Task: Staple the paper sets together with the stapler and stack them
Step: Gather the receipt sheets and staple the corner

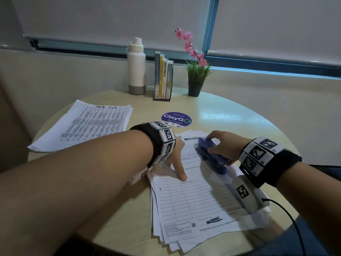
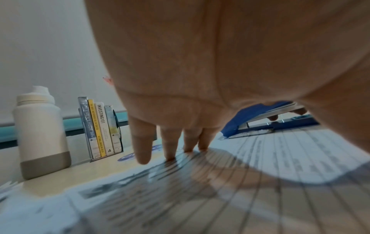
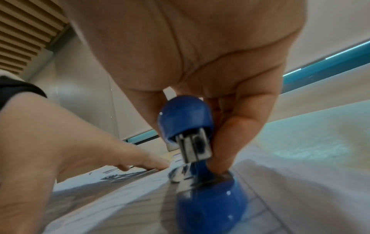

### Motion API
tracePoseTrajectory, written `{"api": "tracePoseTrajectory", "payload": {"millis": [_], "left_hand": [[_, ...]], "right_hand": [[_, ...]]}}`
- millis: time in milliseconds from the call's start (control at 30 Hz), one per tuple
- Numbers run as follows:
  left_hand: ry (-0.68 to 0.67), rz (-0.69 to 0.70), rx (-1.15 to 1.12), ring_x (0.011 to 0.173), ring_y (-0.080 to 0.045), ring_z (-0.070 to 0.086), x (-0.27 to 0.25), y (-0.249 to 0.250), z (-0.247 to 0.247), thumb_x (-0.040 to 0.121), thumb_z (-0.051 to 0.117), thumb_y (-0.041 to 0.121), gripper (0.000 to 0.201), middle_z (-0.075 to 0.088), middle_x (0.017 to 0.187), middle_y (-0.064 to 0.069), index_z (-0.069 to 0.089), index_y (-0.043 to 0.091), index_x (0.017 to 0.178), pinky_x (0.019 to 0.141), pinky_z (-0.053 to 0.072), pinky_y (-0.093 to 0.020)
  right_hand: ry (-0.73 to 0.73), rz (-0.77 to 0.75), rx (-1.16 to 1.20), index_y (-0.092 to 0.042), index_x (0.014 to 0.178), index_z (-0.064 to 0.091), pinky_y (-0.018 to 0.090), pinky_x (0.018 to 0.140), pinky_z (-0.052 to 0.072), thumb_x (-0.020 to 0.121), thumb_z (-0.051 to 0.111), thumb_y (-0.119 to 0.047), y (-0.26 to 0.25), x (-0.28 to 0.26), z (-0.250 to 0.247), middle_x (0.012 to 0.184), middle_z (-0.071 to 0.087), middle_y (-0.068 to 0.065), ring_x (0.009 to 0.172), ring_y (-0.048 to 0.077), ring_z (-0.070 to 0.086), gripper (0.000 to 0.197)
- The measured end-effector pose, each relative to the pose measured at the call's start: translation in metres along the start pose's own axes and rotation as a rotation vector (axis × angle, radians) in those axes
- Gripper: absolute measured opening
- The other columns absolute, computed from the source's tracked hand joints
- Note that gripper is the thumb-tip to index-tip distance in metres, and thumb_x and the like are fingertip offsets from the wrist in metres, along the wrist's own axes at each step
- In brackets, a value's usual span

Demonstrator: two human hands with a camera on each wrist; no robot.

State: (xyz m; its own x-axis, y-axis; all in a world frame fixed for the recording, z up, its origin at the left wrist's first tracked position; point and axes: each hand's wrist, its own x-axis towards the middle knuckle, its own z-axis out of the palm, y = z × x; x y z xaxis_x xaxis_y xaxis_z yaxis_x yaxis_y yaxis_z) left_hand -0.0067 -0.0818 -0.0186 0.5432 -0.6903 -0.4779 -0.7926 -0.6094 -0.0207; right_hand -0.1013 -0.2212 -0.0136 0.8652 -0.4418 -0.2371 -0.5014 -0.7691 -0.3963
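Dim, cool room light; sheen on the table (image 1: 217,115) far side, soft shadows under both forearms (wrist views blurred close up, edges strongly bowed).

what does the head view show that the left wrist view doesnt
Only the head view shows the second paper stack at the table's left, the potted plant, and the right hand gripping the stapler. Only the left wrist view shows the left hand's fingertips pressing the top sheet from below the palm. Both show the stapler, bottle and books.
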Motion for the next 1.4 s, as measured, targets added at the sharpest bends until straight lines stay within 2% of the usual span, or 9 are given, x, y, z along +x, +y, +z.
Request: {"api": "tracePoseTrajectory", "payload": {"millis": [167, 367, 467, 600, 733, 1000, 1100, 1267, 1400], "left_hand": [[0.044, 0.035, 0.093, 0.101, -0.021, 0.056, 0.005, 0.004, -0.003, 0.051, 0.074, 0.074, 0.090, 0.055, 0.116, 0.000, 0.049, 0.016, 0.114, 0.077, 0.044, -0.034], [0.028, 0.020, 0.124, 0.136, -0.021, 0.036, 0.010, -0.002, 0.000, 0.053, 0.071, 0.076, 0.118, 0.030, 0.152, 0.000, 0.029, 0.014, 0.144, 0.109, 0.036, -0.044], [0.008, 0.022, 0.136, 0.142, -0.021, 0.027, 0.010, -0.002, 0.001, 0.059, 0.070, 0.073, 0.119, 0.018, 0.157, -0.001, 0.019, 0.015, 0.149, 0.113, 0.029, -0.046], [0.015, 0.029, 0.121, 0.139, -0.022, 0.030, 0.009, -0.002, 0.001, 0.052, 0.069, 0.078, 0.122, 0.024, 0.154, 0.000, 0.023, 0.017, 0.147, 0.111, 0.032, -0.047], [0.017, 0.028, 0.098, 0.133, -0.023, 0.038, 0.005, -0.001, 0.001, 0.044, 0.068, 0.082, 0.122, 0.032, 0.149, 0.001, 0.032, 0.017, 0.140, 0.106, 0.038, -0.048], [0.008, 0.083, 0.092, 0.145, -0.025, 0.019, -0.006, 0.002, -0.003, 0.069, 0.071, 0.062, 0.110, 0.006, 0.161, -0.003, 0.003, 0.033, 0.151, 0.115, 0.023, -0.046], [0.012, 0.094, 0.065, 0.144, -0.023, 0.022, -0.004, 0.002, -0.003, 0.069, 0.073, 0.059, 0.108, 0.011, 0.160, 0.000, 0.007, 0.034, 0.151, 0.112, 0.025, -0.043], [-0.002, 0.094, 0.065, 0.145, -0.021, 0.020, 0.000, 0.001, -0.001, 0.068, 0.073, 0.060, 0.110, 0.006, 0.160, 0.005, 0.008, 0.032, 0.152, 0.114, 0.023, -0.042], [0.015, 0.128, 0.010, 0.143, -0.019, 0.024, 0.004, -0.003, 0.001, 0.066, 0.076, 0.059, 0.110, 0.011, 0.159, 0.008, 0.011, 0.032, 0.152, 0.113, 0.024, -0.039]], "right_hand": [[-0.009, 0.001, 0.050, -0.022, 0.130, 0.046, 0.042, 0.066, 0.060, 0.088, 0.057, -0.018, -0.006, 0.003, 0.001, 0.107, 0.051, 0.009, 0.091, 0.030, 0.063, 0.043], [0.046, -0.057, -0.136, -0.011, 0.134, 0.046, 0.041, 0.098, 0.044, 0.090, 0.054, -0.015, -0.023, 0.017, 0.000, 0.113, 0.053, 0.009, 0.115, 0.031, 0.054, 0.045], [0.066, -0.059, -0.209, -0.010, 0.134, 0.046, 0.028, 0.091, 0.044, 0.091, 0.053, -0.016, -0.026, 0.019, -0.001, 0.128, 0.055, 0.013, 0.115, 0.029, 0.054, 0.043], [0.047, -0.057, -0.240, -0.004, 0.128, 0.050, 0.038, 0.093, 0.048, 0.092, 0.049, -0.015, -0.024, 0.022, 0.000, 0.121, 0.057, 0.016, 0.110, 0.032, 0.057, 0.037], [0.045, -0.059, -0.240, -0.004, 0.122, 0.052, 0.028, 0.057, 0.048, 0.093, 0.046, -0.020, -0.020, 0.025, 0.001, 0.099, 0.052, 0.012, 0.092, 0.030, 0.057, 0.034], [0.068, -0.082, -0.335, -0.011, 0.128, 0.050, 0.030, 0.078, 0.044, 0.092, 0.048, -0.018, -0.024, 0.027, -0.001, 0.122, 0.058, 0.012, 0.108, 0.029, 0.057, 0.037], [0.070, -0.072, -0.368, -0.013, 0.117, 0.054, 0.030, 0.082, 0.042, 0.090, 0.047, -0.022, -0.026, 0.039, 0.000, 0.115, 0.060, 0.009, 0.102, 0.027, 0.057, 0.029], [0.090, -0.086, -0.321, -0.010, 0.087, 0.055, 0.026, 0.069, 0.038, 0.092, 0.044, -0.024, -0.044, 0.053, 0.003, 0.085, 0.057, 0.008, 0.078, 0.024, 0.052, 0.019], [0.102, -0.122, -0.256, -0.003, 0.104, 0.061, 0.030, 0.072, 0.045, 0.092, 0.046, -0.024, -0.051, 0.061, 0.001, 0.086, 0.053, 0.008, 0.088, 0.029, 0.060, 0.029]]}}
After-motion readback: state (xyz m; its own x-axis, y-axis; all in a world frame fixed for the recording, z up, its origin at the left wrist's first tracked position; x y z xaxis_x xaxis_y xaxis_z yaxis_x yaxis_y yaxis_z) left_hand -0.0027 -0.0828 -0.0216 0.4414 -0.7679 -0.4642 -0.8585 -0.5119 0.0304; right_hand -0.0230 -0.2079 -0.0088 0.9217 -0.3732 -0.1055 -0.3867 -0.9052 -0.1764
